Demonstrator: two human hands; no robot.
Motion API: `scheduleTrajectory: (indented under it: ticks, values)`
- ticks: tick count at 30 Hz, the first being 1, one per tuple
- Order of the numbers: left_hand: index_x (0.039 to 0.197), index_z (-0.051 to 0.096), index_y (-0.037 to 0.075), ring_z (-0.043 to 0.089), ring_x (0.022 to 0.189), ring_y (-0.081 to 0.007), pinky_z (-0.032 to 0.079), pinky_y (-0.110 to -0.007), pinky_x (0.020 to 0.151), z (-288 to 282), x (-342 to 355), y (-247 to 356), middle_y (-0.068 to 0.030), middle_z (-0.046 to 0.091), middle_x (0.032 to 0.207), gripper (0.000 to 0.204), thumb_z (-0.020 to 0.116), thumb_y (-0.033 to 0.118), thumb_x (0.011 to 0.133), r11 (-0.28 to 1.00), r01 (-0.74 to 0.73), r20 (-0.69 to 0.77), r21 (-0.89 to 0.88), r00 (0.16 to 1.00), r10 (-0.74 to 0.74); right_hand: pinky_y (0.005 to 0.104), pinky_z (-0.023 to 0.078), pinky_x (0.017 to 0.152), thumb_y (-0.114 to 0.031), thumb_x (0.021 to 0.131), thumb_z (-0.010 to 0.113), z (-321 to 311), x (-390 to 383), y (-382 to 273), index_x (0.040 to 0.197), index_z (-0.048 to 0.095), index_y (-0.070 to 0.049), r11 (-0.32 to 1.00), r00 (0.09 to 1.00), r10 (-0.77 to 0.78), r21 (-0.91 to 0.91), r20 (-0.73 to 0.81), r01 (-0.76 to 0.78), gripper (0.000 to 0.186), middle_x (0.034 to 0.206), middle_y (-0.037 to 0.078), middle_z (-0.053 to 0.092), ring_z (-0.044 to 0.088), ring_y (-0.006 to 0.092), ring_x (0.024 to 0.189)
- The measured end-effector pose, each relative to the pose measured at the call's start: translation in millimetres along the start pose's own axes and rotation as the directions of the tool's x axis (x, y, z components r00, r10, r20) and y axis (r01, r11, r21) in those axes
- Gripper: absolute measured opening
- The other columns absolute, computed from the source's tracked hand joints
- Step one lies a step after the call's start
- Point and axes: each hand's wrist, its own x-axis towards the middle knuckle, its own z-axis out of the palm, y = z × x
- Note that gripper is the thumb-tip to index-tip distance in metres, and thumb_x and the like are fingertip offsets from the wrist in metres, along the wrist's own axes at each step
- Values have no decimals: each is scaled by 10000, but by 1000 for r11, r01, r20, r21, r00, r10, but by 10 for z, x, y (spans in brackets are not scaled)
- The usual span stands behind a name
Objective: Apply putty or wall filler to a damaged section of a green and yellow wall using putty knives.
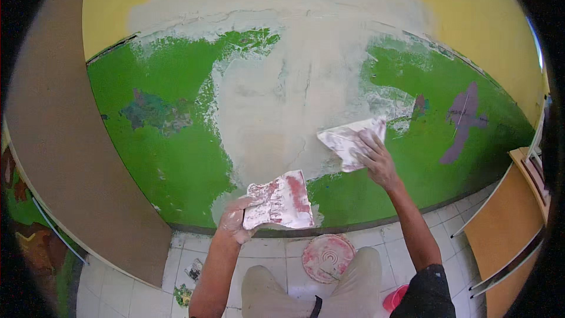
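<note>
My left hand (236, 219) grips a reddish flat putty spreader (281, 200) caked with white filler, held in front of the low part of the wall. My right hand (378, 159) holds a second white-smeared putty spreader (348, 141) at the wall, its fingers lying over the plate's back. A broad patch of whitish filler (259, 100) covers the middle of the green and yellow wall (176, 171). Its edges are ragged, and a thin crack line runs down through it. White filler coats the fingers of my left hand.
A round red lid (328, 257) smeared with white lies on the tiled floor (265, 249) by my knees. A pink container (395, 298) stands at my right. Wooden furniture (506, 212) is at right, a brown panel (82, 123) at left. Small debris (183, 295) lies near my left forearm.
</note>
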Motion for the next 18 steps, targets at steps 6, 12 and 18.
scheduleTrajectory:
  ticks: [6, 12, 18]
  values:
    - [1134, 550, -62, 663, 912, -260, 568, -405, 791, 184, -116, 39, -169, 642, 1069, 369, 563, 122, 815, 998, -12, -29, 67, 999, 14, 392, 413, 1003, 74, 758, 543, -420, 89, 672, 1139, 639, -34, 903, 733, 335, -20, -592, -430, 407, 1165, 144, 628, 576, 287, 1122]
    - [1148, 534, -73, 659, 925, -269, 568, -420, 795, 88, -63, -4, -184, 630, 1087, 376, 554, 125, 828, 1000, -5, -26, 22, 1000, 6, 371, 424, 1002, 107, 700, 534, -967, 1908, 349, 1064, 685, -103, 967, 796, -180, -254, -578, 34, 447, 1172, 76, 629, 548, 237, 1168]
    - [1178, 500, -88, 652, 939, -301, 577, -428, 779, 37, 51, -128, -211, 605, 1125, 413, 547, 135, 833, 1000, 22, -20, -4, 1000, -22, 368, 423, 1017, 79, 705, 554, -628, 2327, 522, 1118, 658, -163, 912, 857, -306, -385, -414, 139, 490, 1210, 47, 612, 540, 223, 1174]
